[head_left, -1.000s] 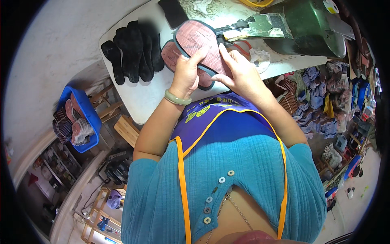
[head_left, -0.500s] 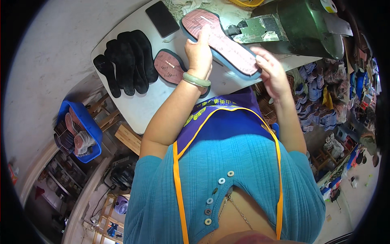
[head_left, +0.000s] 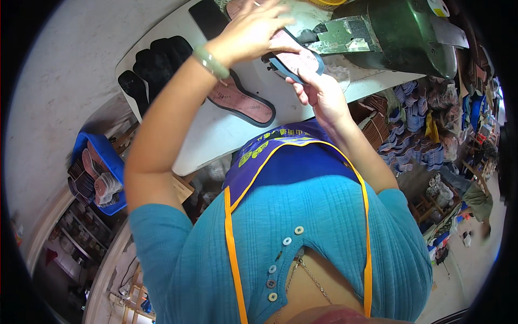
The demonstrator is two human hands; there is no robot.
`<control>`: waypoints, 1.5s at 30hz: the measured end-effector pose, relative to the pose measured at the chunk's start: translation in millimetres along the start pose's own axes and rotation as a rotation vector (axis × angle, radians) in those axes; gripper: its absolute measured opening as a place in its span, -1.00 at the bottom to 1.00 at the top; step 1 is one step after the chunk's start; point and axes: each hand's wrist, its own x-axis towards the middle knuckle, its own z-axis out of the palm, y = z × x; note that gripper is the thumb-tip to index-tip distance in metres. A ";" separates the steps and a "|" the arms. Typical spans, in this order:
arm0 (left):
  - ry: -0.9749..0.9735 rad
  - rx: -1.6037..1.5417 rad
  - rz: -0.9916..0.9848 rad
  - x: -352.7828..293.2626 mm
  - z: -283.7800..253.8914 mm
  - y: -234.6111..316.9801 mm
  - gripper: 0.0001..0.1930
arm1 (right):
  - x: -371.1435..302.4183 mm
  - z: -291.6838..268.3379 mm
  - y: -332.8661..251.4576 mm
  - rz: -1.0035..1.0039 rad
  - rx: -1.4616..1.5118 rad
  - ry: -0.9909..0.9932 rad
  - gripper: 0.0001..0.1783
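Observation:
My right hand (head_left: 322,92) grips the near end of a pink-topped shoe sole (head_left: 287,41) with a blue-grey edge, thumb on top and fingers curled beneath. The sole lies slantwise above the table, its far end partly covered by my left hand (head_left: 253,35). That hand has its fingers stretched out over the sole, some of them smeared by motion. A second pink sole (head_left: 245,102) with a dark rim lies on the white table (head_left: 208,129) below my left wrist, which wears a pale green bangle (head_left: 211,63).
Several black soles (head_left: 156,67) are lined up at the table's left, partly behind my left arm. A black phone (head_left: 208,19) lies at the far edge. The green machine (head_left: 407,38) stands at the far right. Left of the table is a blue basket (head_left: 123,178) of soles.
My left hand has swung left and up, from gripping the sole's middle to lying spread over it. The sole has shifted left, and my right hand now holds its near end.

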 end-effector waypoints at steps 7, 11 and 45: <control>-0.272 -0.068 0.450 11.9 2.1 -22.8 -0.69 | 16.2 1.9 2.5 0.003 -0.045 -0.046 -0.68; -0.552 -0.206 0.228 16.8 0.2 -30.6 -0.69 | 22.0 7.1 2.2 -0.010 -0.101 -0.019 -0.67; -0.388 -0.422 -0.444 -44.6 20.1 17.0 -0.55 | 19.2 -28.2 -14.4 -0.093 -0.370 -0.040 -0.63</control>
